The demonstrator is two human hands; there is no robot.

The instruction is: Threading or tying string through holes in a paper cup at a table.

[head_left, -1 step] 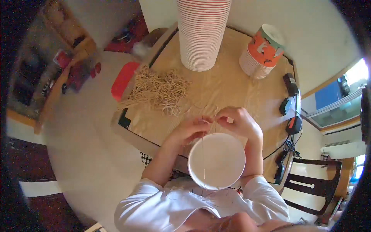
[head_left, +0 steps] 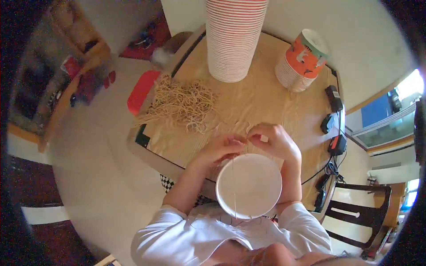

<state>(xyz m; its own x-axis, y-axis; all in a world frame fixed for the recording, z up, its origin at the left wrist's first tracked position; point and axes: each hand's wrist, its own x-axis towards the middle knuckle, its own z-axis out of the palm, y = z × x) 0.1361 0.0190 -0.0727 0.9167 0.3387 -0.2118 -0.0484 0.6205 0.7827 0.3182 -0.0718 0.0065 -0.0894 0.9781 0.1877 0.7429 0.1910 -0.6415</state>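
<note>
A white round paper tub [head_left: 249,186] sits between my forearms at the near table edge, its pale open side toward me. One thin string [head_left: 234,188] runs across it from near rim to far rim. At the far rim, my left hand [head_left: 224,147] is closed, with thumb and fingers pinched on string. Close beside it on the right, my right hand [head_left: 271,138] pinches too, its fingertips almost meeting the left ones. The bit of string between the fingertips is too fine to see clearly. A tangled pile of beige strings [head_left: 184,104] lies beyond my left hand.
A tall stack of white paper tubs [head_left: 233,48] rises at the back. Right of it stands a shorter stack with an orange patterned tub [head_left: 304,57] on top. Black power adapters [head_left: 337,144] and cables line the right edge. A dark chair [head_left: 359,213] stands right; a red seat [head_left: 143,92] left.
My left hand has shifted slightly right, its fingertips closer to the right hand's. The tub and my right hand stay almost where they were.
</note>
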